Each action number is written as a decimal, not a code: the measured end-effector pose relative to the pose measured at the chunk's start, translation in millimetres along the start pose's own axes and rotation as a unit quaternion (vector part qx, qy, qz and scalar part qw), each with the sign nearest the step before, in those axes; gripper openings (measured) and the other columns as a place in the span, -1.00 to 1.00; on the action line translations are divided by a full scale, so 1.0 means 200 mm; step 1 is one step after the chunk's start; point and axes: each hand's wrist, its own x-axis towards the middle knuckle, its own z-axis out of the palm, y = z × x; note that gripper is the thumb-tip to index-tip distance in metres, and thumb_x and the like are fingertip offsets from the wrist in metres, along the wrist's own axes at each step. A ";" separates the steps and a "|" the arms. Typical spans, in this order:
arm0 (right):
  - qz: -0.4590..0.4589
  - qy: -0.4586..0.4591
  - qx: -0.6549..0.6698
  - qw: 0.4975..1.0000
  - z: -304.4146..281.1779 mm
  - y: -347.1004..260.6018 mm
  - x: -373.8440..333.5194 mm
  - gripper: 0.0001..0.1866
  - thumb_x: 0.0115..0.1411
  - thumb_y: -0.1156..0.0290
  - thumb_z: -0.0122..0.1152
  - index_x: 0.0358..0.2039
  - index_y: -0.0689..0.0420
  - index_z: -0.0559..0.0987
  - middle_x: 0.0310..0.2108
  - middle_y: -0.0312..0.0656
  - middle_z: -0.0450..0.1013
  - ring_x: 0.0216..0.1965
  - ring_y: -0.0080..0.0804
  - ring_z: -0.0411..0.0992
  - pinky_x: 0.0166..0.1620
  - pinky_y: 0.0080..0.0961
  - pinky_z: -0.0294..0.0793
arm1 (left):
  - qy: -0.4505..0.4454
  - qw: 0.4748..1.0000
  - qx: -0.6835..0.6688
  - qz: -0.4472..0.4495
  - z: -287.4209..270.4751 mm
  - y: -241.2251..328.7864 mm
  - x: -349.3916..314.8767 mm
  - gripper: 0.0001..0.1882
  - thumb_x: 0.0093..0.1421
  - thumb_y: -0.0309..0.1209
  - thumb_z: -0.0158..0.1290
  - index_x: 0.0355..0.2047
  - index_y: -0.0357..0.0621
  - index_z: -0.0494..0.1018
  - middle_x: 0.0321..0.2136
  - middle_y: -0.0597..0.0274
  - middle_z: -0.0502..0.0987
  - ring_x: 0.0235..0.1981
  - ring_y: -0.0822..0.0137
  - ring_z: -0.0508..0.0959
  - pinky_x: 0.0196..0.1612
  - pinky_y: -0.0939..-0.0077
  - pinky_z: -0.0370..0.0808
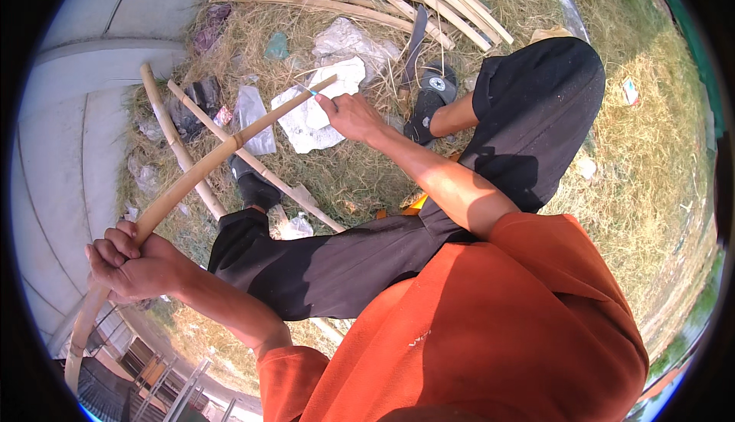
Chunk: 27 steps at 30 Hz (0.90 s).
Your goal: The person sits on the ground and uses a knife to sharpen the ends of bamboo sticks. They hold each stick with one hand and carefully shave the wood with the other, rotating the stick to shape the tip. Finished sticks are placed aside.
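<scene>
Dry straw-coloured grass (pixel 651 192) meets a grey concrete wall (pixel 57 169) on the left. Fingers of the left hand (pixel 134 263) wrap firmly round a long tan bamboo pole (pixel 200 169), which slants across to the right hand (pixel 354 117). That one pinches a small pale-blue object (pixel 312 91), too small to identify, at the pole near its far end. Beyond lie a broken white slab (pixel 306 127), a dark flat blade (pixel 414 43) and a heap of long pale bamboo strips (pixel 452 1). Judging by that heap, many lengths are already cut; the held one seems partway worked, and how much remains cannot be told.
</scene>
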 end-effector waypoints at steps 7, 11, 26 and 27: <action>0.066 0.001 -0.076 0.995 0.00 0.19 0.08 -0.19 0.31 -0.16 -0.37 -0.29 0.43 0.58 -0.27 0.35 0.46 -0.09 0.21 0.43 0.01 -0.08 0.41 | 0.019 0.999 0.042 0.023 0.06 0.01 -0.02 -0.65 0.24 -0.47 -0.12 -0.64 0.01 0.03 -0.72 0.43 -0.02 -0.72 0.49 0.03 -0.52 0.53 0.12; 0.059 0.010 -0.114 0.992 0.02 0.25 0.07 -0.22 0.31 -0.18 -0.38 -0.24 0.34 0.59 -0.19 0.31 0.46 -0.09 0.22 0.42 0.02 -0.06 0.38 | -0.018 0.999 -0.032 -0.008 -0.03 -0.02 0.04 -0.67 0.26 -0.50 -0.11 -0.63 -0.03 0.08 -0.73 0.43 -0.01 -0.73 0.52 0.04 -0.59 0.51 0.15; -0.147 -0.117 0.124 0.974 -0.13 -0.58 -0.41 -0.21 0.32 -0.19 -0.34 -0.71 0.30 0.41 -0.78 0.01 0.33 -0.66 0.00 0.34 -0.43 -0.08 0.34 | 0.046 0.998 0.027 0.022 0.02 -0.01 0.02 -0.66 0.27 -0.47 -0.12 -0.65 -0.03 0.10 -0.74 0.44 -0.01 -0.75 0.52 0.02 -0.61 0.56 0.12; -0.148 -0.124 0.118 0.974 -0.16 -0.62 -0.45 -0.21 0.33 -0.17 -0.34 -0.70 0.30 0.43 -0.78 0.04 0.34 -0.65 0.06 0.36 -0.42 -0.06 0.35 | 0.055 0.998 0.034 0.022 0.03 -0.01 0.01 -0.67 0.27 -0.47 -0.12 -0.65 -0.03 0.11 -0.74 0.44 0.00 -0.75 0.53 0.02 -0.61 0.56 0.12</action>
